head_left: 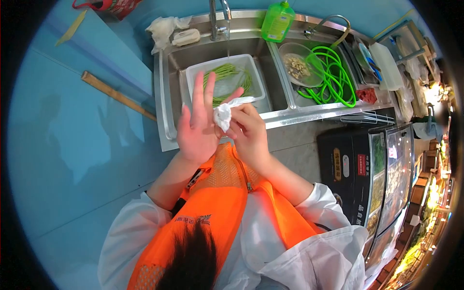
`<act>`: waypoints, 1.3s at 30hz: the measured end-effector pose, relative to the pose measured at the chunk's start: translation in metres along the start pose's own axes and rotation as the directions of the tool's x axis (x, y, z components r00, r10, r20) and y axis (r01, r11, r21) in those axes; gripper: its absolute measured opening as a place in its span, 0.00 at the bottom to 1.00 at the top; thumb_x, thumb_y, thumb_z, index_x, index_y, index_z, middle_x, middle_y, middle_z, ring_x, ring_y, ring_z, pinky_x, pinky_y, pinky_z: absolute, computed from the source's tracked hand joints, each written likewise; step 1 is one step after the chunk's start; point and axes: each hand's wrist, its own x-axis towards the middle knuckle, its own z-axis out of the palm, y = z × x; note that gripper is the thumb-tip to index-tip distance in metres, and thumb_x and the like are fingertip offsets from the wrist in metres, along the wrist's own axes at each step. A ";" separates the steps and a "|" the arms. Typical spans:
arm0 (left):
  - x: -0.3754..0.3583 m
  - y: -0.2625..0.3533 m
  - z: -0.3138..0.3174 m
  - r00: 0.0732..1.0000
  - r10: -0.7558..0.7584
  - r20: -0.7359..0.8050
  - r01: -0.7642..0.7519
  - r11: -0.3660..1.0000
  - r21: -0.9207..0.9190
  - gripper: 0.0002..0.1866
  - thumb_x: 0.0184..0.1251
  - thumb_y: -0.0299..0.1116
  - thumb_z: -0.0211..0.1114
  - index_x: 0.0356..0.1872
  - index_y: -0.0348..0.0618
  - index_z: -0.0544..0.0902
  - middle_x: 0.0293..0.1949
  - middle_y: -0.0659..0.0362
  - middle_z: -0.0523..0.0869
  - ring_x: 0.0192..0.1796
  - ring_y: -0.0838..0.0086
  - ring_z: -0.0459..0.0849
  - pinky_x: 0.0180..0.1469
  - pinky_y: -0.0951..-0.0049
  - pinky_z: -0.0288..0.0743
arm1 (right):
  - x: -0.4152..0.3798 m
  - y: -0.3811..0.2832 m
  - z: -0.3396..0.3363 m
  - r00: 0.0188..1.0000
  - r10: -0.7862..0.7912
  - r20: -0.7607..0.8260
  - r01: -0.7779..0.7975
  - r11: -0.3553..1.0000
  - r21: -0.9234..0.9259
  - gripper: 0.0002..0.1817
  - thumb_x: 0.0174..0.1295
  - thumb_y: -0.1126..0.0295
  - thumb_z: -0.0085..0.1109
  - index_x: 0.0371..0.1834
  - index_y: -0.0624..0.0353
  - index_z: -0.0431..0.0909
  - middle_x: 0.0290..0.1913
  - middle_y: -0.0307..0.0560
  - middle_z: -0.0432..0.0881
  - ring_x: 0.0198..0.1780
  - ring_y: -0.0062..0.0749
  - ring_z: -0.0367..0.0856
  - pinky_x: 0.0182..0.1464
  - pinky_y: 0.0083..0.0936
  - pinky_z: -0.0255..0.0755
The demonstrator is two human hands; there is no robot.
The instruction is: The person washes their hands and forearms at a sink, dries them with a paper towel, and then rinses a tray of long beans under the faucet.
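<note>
My left hand (197, 140) is held palm up in front of the sink with its fingers stretched out. My right hand (251, 133) pinches a crumpled white tissue (222, 117) against the finger side of my left hand, which partly hides the fingers there. Behind the hands, a white plastic tub (261, 87) sits in the left basin with long thin green vegetable stalks (222, 72) lying in it. A thin stream of water runs down from the tap (225, 9) toward the tub.
The right basin holds a coiled green hose (333, 79) and a clear bowl (300, 63) with pale pieces. A green soap bottle (278, 21) stands on the back rim. A wooden stick (118, 95) leans at left; a black cabinet (345, 166) stands at right.
</note>
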 end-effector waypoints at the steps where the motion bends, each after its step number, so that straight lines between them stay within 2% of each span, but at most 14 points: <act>1: 0.000 -0.003 -0.003 0.999 0.015 -0.033 -0.013 0.998 0.061 0.40 0.63 0.63 0.38 0.71 0.59 0.36 0.72 0.60 0.38 0.71 0.48 0.47 0.44 0.58 0.81 | 0.004 0.005 -0.003 0.997 0.059 0.054 -0.062 0.997 0.040 0.13 0.50 0.85 0.56 0.40 0.63 0.79 0.34 0.43 0.74 0.34 0.25 0.73 0.36 0.19 0.69; 4: -0.004 -0.004 -0.011 0.988 -0.124 -0.090 0.110 0.982 -0.151 0.38 0.65 0.59 0.40 0.71 0.58 0.39 0.72 0.59 0.42 0.71 0.52 0.50 0.49 0.57 0.77 | 0.008 0.000 -0.024 0.922 0.210 0.325 -0.265 0.955 0.134 0.11 0.51 0.83 0.57 0.37 0.63 0.81 0.34 0.45 0.75 0.35 0.27 0.75 0.38 0.21 0.69; 6: 0.003 0.004 -0.029 0.971 -0.043 -0.234 0.080 0.985 0.152 0.37 0.66 0.56 0.43 0.70 0.52 0.43 0.71 0.54 0.48 0.70 0.55 0.54 0.55 0.60 0.72 | 0.008 -0.007 -0.038 0.834 0.165 0.527 -0.352 0.894 0.277 0.10 0.51 0.83 0.57 0.38 0.63 0.81 0.37 0.46 0.77 0.39 0.28 0.77 0.41 0.22 0.70; 10: 0.008 -0.032 -0.095 0.949 -0.192 -0.251 0.272 0.902 0.335 0.30 0.69 0.45 0.46 0.69 0.46 0.52 0.68 0.51 0.57 0.67 0.64 0.61 0.61 0.66 0.66 | 0.006 -0.028 -0.019 0.963 -0.254 0.088 0.269 0.917 -0.295 0.15 0.45 0.83 0.57 0.39 0.62 0.79 0.46 0.50 0.77 0.47 0.43 0.77 0.50 0.28 0.70; 12: -0.009 -0.064 -0.112 0.919 -0.394 0.005 0.351 0.823 0.447 0.29 0.64 0.45 0.54 0.64 0.42 0.64 0.65 0.55 0.63 0.65 0.65 0.64 0.65 0.69 0.60 | 0.006 -0.011 0.001 0.850 -0.412 0.328 0.497 0.833 -0.242 0.18 0.41 0.82 0.56 0.40 0.61 0.77 0.48 0.53 0.76 0.49 0.46 0.77 0.50 0.32 0.70; 14: -0.012 -0.059 -0.072 0.905 -0.282 0.319 -0.265 0.216 0.940 0.29 0.65 0.42 0.53 0.64 0.40 0.63 0.66 0.54 0.62 0.66 0.66 0.63 0.65 0.69 0.59 | -0.005 0.011 0.011 0.797 -0.311 0.518 0.477 0.850 -0.223 0.18 0.41 0.81 0.57 0.40 0.62 0.77 0.46 0.55 0.78 0.50 0.45 0.78 0.51 0.33 0.72; 16: -0.017 -0.042 -0.083 0.849 -0.339 0.405 -0.366 0.174 0.914 0.28 0.66 0.42 0.51 0.64 0.40 0.63 0.66 0.54 0.62 0.65 0.65 0.64 0.64 0.68 0.61 | -0.008 0.011 -0.014 0.739 -0.336 0.584 0.536 0.818 -0.208 0.17 0.42 0.78 0.57 0.40 0.62 0.77 0.45 0.54 0.79 0.50 0.45 0.78 0.51 0.32 0.73; 18: -0.015 -0.021 -0.080 0.909 -0.358 0.215 -0.044 0.430 0.902 0.27 0.68 0.43 0.48 0.64 0.40 0.62 0.67 0.53 0.60 0.67 0.64 0.62 0.65 0.65 0.59 | -0.012 0.013 -0.049 0.741 -0.290 0.606 0.551 0.778 -0.302 0.17 0.43 0.76 0.56 0.40 0.62 0.77 0.45 0.54 0.79 0.51 0.45 0.78 0.51 0.31 0.74; 20: 0.003 0.011 -0.051 0.820 -0.525 -0.227 0.572 0.747 0.339 0.28 0.69 0.46 0.44 0.65 0.41 0.61 0.69 0.52 0.56 0.70 0.63 0.56 0.69 0.58 0.52 | -0.014 0.016 -0.076 0.795 -0.187 0.577 0.520 0.700 -0.490 0.17 0.45 0.74 0.56 0.41 0.61 0.78 0.47 0.53 0.79 0.52 0.44 0.77 0.51 0.31 0.75; 23: 0.015 0.013 -0.058 0.930 -0.117 -0.348 0.138 0.990 0.036 0.31 0.67 0.48 0.46 0.66 0.41 0.56 0.65 0.53 0.62 0.67 0.64 0.62 0.67 0.61 0.56 | -0.007 0.004 -0.061 0.808 -0.475 0.349 0.588 0.611 -0.529 0.17 0.47 0.72 0.55 0.43 0.61 0.78 0.51 0.52 0.77 0.54 0.42 0.76 0.52 0.31 0.74; 27: 0.016 -0.027 -0.061 0.845 -0.448 -0.291 0.304 0.851 -0.428 0.28 0.68 0.44 0.41 0.65 0.39 0.58 0.66 0.51 0.63 0.69 0.63 0.58 0.69 0.50 0.48 | 0.000 -0.008 -0.012 0.748 -0.534 0.395 0.662 0.648 -0.377 0.17 0.47 0.75 0.54 0.43 0.62 0.78 0.51 0.53 0.77 0.54 0.43 0.76 0.54 0.33 0.72; 34: 0.007 0.003 -0.035 0.879 -0.256 -0.403 0.231 0.967 -0.110 0.30 0.68 0.50 0.40 0.66 0.44 0.56 0.66 0.52 0.61 0.68 0.60 0.59 0.65 0.49 0.55 | 0.009 0.034 -0.055 0.947 -0.289 0.141 0.316 0.764 -0.563 0.19 0.44 0.77 0.58 0.44 0.64 0.77 0.49 0.53 0.78 0.56 0.47 0.74 0.59 0.38 0.67; 37: 0.006 -0.013 -0.015 0.915 -0.301 -0.270 0.273 0.952 -0.136 0.26 0.71 0.47 0.40 0.66 0.46 0.57 0.63 0.52 0.67 0.64 0.56 0.65 0.64 0.54 0.59 | 0.018 0.009 -0.035 0.805 -0.395 0.443 0.592 0.579 -0.561 0.24 0.43 0.73 0.62 0.47 0.67 0.74 0.53 0.57 0.74 0.62 0.49 0.66 0.64 0.45 0.58; 39: 0.010 -0.020 -0.020 0.913 -0.276 -0.299 0.241 0.959 -0.149 0.23 0.72 0.44 0.41 0.62 0.44 0.62 0.57 0.51 0.73 0.60 0.57 0.71 0.63 0.60 0.63 | 0.004 0.004 -0.004 0.877 -0.260 0.405 0.452 0.732 -0.510 0.30 0.45 0.69 0.64 0.54 0.68 0.69 0.59 0.61 0.68 0.67 0.50 0.58 0.67 0.49 0.49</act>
